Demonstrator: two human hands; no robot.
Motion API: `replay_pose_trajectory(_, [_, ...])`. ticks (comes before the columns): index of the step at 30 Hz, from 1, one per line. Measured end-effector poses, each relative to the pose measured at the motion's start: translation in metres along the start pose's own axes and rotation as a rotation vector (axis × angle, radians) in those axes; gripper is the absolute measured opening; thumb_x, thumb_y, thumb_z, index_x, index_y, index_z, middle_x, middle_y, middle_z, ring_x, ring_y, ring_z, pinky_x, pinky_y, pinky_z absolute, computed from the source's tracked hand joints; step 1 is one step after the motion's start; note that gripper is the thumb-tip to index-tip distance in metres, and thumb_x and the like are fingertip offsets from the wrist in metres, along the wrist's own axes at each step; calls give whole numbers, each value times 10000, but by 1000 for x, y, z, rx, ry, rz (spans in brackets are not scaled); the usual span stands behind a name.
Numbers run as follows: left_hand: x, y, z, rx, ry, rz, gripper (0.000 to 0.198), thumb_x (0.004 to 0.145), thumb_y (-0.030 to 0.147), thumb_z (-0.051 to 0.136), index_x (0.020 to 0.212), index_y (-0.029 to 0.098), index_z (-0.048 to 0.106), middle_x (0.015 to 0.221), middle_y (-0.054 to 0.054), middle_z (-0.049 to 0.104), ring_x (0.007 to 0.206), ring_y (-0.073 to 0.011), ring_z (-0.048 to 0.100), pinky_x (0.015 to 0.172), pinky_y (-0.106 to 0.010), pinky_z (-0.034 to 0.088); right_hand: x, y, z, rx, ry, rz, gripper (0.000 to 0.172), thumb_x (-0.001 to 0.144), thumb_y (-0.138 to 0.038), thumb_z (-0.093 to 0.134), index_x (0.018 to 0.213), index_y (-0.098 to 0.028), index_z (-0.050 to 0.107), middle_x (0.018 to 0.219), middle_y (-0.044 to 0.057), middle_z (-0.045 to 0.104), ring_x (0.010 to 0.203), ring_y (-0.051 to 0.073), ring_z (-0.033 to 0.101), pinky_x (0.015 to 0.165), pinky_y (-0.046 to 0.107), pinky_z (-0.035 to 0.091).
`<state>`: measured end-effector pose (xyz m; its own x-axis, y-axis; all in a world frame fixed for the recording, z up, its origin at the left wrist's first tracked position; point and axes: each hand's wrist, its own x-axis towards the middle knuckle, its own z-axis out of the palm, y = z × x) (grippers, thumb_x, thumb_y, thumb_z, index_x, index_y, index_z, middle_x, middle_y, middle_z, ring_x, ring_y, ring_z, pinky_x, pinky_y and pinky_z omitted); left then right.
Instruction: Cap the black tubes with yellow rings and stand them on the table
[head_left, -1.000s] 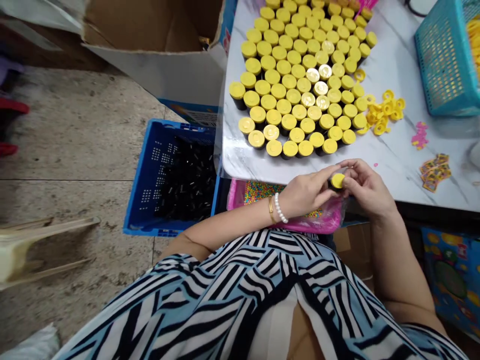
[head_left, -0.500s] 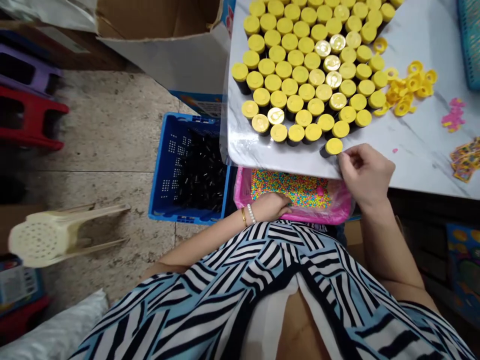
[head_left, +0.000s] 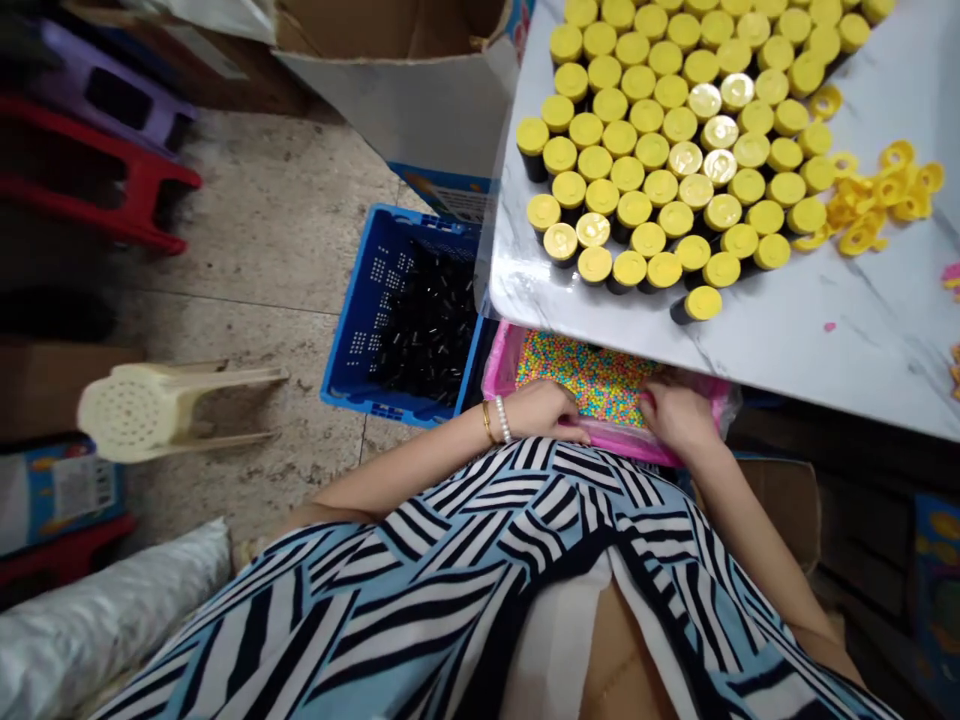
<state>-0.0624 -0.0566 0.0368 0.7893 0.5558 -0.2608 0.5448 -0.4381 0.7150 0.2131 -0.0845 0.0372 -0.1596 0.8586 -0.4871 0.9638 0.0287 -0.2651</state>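
A pink tub (head_left: 501, 362) sits half under the table edge, holding many small coloured beads (head_left: 581, 375). My left hand (head_left: 541, 410), wearing bracelets, is closed over the tub's near rim. At the tub's right end, my right hand (head_left: 681, 425) is down among the beads with its fingers curled together; what they hold, if anything, is hidden. On the table stand rows of black tubes with yellow caps (head_left: 628, 207). One capped tube (head_left: 702, 303) stands apart in front of them, near the edge.
Loose yellow ring-shaped caps (head_left: 862, 205) lie right of the tubes on the white table (head_left: 862, 370). A blue crate (head_left: 352, 350) of black tubes (head_left: 427, 330) stands on the floor at left. Beyond are a cream stool (head_left: 127, 410), a red stool (head_left: 97, 175) and a large carton (head_left: 420, 105).
My right hand has left the front capped tube and moved down and left into the bead tub. My left hand stays at the rim. The view has shifted and turned slightly.
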Motion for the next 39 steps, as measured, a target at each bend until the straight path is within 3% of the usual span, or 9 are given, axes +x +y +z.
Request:
replay_pose_trajectory(5, [3,19,-2,54,-106,-64,596,923,669,601,589,192,726,511,-26,609,469,-111,456,515,-279,256,-12,-7,23,-25,-176,-210,296,980,-410,526,1077,-196,707,1099,103,728,916,182,664,781,252,451])
replay_pose_trajectory(12, [23,6,-15,1,632,-469,416,997,472,574,1154,121,733,1105,-141,744,983,-221,680,898,-340,510,-3,-3,17,-75,-211,-379,328,1011,-423,489,1128,-203,701,1114,109,721,952,192,664,823,263,461])
replay_pose_trajectory(16, [36,3,-11,44,546,-568,598,935,395,684,1440,100,559,1286,-204,663,1048,-261,683,906,-355,532,1,-10,3,-86,-59,-432,401,1002,-490,498,1183,-199,706,1165,134,701,978,220,664,868,304,504])
replay_pose_trajectory(21, [21,24,11,120,370,-350,473,938,295,655,1387,154,611,1219,-144,656,1047,-242,676,910,-339,535,29,-7,-19,-45,285,-343,567,994,-548,470,1365,-150,630,1334,207,632,1213,328,618,1051,476,506])
replay_pose_trajectory(27, [-7,-1,-23,259,777,-383,386,1010,406,570,1187,89,701,1226,-178,631,1221,-301,580,1112,-469,452,90,-11,-36,-18,469,-291,624,940,-560,560,1381,-123,606,1447,221,573,1445,359,456,1285,566,268])
replay_pose_trajectory(30, [-5,-21,-36,220,763,-489,477,959,439,664,1245,59,684,1238,-207,647,1234,-333,588,1127,-510,442,103,-23,-25,-43,476,-260,680,929,-555,570,1425,-90,573,1511,249,511,1472,397,422,1281,610,240])
replay_pose_trajectory(33, [-3,-24,-20,166,619,-477,628,892,443,759,1371,61,620,1263,-226,664,1221,-346,617,1094,-512,476,90,-36,-9,-74,432,-253,798,899,-604,602,1474,-55,529,1530,283,476,1438,422,460,1218,606,355])
replay_pose_trajectory(36, [-13,-13,7,36,504,-168,498,953,433,693,1350,134,651,1268,-161,696,1193,-267,662,1083,-414,513,61,-41,-3,-54,384,-404,672,948,-600,555,1445,-150,594,1576,194,468,1443,339,491,1215,501,415])
replay_pose_trajectory(39, [-35,-9,24,-47,615,-8,414,1023,433,581,1288,134,690,1354,-157,668,1255,-245,649,1133,-391,501,42,-33,-5,-6,459,-435,537,997,-551,509,1386,-209,652,1484,131,583,1366,251,577,1195,409,455])
